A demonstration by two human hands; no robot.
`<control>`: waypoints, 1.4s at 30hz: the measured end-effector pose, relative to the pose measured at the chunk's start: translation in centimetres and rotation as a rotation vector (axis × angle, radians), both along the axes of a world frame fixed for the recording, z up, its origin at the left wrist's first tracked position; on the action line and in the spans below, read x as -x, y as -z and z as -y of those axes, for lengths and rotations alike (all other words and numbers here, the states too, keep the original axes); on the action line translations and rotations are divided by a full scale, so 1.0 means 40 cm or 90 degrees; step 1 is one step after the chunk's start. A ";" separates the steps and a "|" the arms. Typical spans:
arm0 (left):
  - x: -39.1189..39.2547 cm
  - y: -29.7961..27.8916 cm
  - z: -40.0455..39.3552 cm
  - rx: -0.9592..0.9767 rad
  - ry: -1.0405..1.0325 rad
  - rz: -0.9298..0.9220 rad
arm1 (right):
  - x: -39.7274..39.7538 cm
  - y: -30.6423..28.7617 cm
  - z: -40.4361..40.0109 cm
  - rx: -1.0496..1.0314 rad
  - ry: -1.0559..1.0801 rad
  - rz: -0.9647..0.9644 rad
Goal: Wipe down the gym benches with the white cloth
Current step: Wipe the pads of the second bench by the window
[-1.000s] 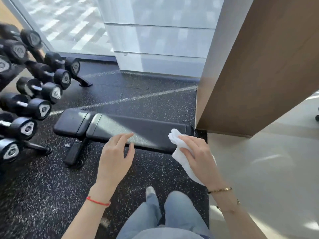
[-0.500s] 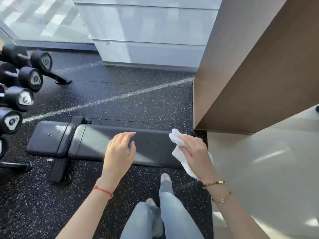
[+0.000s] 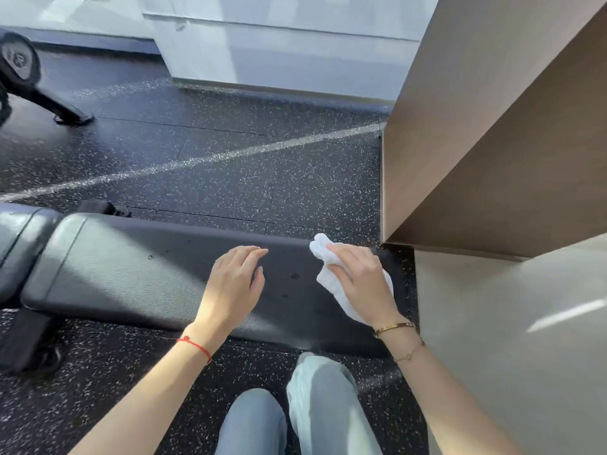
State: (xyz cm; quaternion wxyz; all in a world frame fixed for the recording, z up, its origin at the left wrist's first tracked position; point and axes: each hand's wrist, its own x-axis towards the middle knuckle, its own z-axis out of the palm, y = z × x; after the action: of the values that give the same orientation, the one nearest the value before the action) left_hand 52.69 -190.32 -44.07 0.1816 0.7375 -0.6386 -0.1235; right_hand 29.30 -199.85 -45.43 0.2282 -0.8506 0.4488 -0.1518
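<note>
A black padded gym bench [image 3: 131, 274] lies flat across the speckled floor in front of me, its long pad running left to right. My right hand [image 3: 361, 277] grips a crumpled white cloth [image 3: 331, 284] over the bench's right end; part of the cloth hangs out under my palm. My left hand [image 3: 235, 285] hovers over the middle of the pad with its fingers relaxed and slightly bent, holding nothing. Whether either hand touches the pad is unclear.
A brown wooden wall corner [image 3: 476, 159] stands close on the right of the bench end. A dumbbell [image 3: 18, 62] and a black rack foot [image 3: 62, 110] are at the far left. My legs in light jeans [image 3: 312, 405] are just before the bench.
The view has moved closer to the bench and rightward; most of the dumbbells have left the frame. Both hands keep their pose over the pad, the cloth still in my right hand.
</note>
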 end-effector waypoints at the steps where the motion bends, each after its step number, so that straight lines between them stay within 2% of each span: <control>1: 0.000 0.058 -0.004 0.002 0.002 0.002 | -0.008 0.058 -0.005 0.008 -0.010 -0.003; 6: 0.009 0.291 -0.019 0.037 0.008 0.019 | -0.035 0.284 -0.051 0.105 -0.027 -0.022; 9: 0.007 0.375 -0.025 0.068 -0.003 0.035 | -0.032 0.352 -0.076 0.170 -0.026 -0.059; 12: -0.010 0.421 -0.027 0.092 -0.012 0.046 | -0.008 0.379 -0.077 0.179 -0.032 -0.072; 17: -0.035 0.443 -0.034 0.113 -0.019 0.065 | 0.022 0.403 -0.056 0.160 -0.024 -0.120; 21: -0.041 0.456 -0.039 0.114 -0.040 0.056 | -0.125 0.399 -0.019 0.141 -0.039 -0.163; 24: -0.046 0.461 -0.037 0.126 -0.052 0.041 | -0.158 0.404 -0.062 0.143 -0.081 -0.135; 27: -0.052 0.469 -0.037 0.130 -0.054 0.037 | -0.069 0.420 -0.136 0.161 -0.104 -0.107; 30: -0.050 0.473 -0.035 0.125 -0.054 0.042 | 0.011 0.426 -0.094 0.139 -0.008 -0.126; 33: -0.042 0.473 -0.035 0.120 -0.061 0.044 | -0.048 0.407 0.018 0.117 0.081 -0.193; 37: -0.040 0.472 -0.035 0.119 -0.064 0.046 | -0.176 0.408 -0.020 0.178 -0.030 -0.204; 40: -0.045 0.473 -0.038 0.117 -0.058 0.046 | -0.104 0.432 -0.124 0.196 -0.084 -0.152; 42: -0.047 0.474 -0.039 0.118 -0.053 0.047 | -0.020 0.438 -0.146 0.183 -0.047 -0.135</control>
State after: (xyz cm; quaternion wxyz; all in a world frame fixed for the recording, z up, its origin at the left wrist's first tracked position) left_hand 54.59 -188.76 -63.02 0.2304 0.7475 -0.6223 -0.0293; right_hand 30.10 -194.02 -62.95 0.0612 -0.9015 0.4126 -0.1155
